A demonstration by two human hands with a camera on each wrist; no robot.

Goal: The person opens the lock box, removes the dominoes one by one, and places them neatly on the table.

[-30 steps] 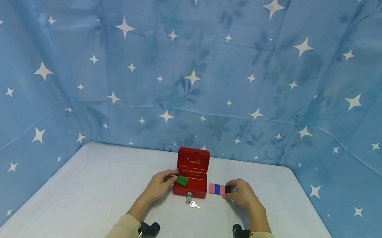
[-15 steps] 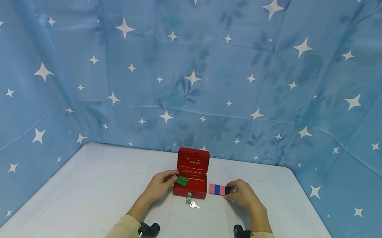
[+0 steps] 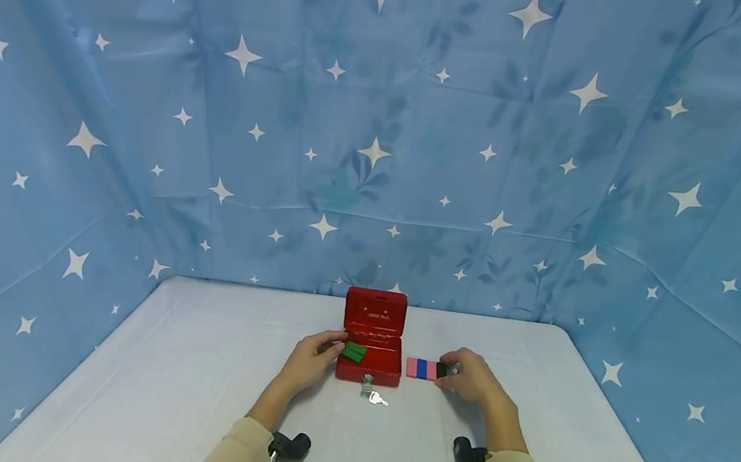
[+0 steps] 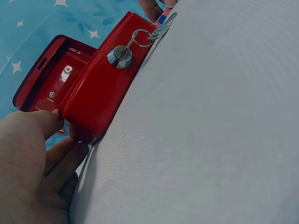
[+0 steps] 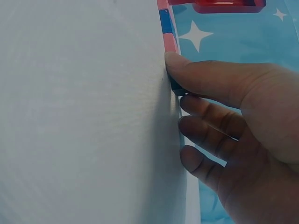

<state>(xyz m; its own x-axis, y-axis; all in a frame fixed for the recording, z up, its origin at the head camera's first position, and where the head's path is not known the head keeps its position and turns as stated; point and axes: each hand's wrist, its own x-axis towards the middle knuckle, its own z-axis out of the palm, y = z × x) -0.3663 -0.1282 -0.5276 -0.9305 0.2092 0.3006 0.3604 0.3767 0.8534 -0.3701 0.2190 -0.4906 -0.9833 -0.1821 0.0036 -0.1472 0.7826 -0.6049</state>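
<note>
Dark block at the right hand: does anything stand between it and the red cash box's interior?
Yes: a row of pink and blue blocks lies between the dark block and the red cash box, whose right wall also intervenes. The raised lid leaves the top open.

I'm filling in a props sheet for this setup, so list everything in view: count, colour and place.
Cash box: one, red, open on the table
Green blocks: apparently two, green, inside the box at its left
Lock: one, silver, box front
Keys: at least two, silver, ringed together, one in the lock
Pink blocks: two, pink, right of the box
Blue block: one, blue, between the pink
Black block: one, black, row's right end, partly hidden by fingers
Table: one, white, below everything
Curtain: blue, white stars, behind
Wrist cameras: two, black, one per wrist
Sleeves: two, beige, forearms
Left hand: one, at the box's left end
Right hand: one, at the black block
</note>
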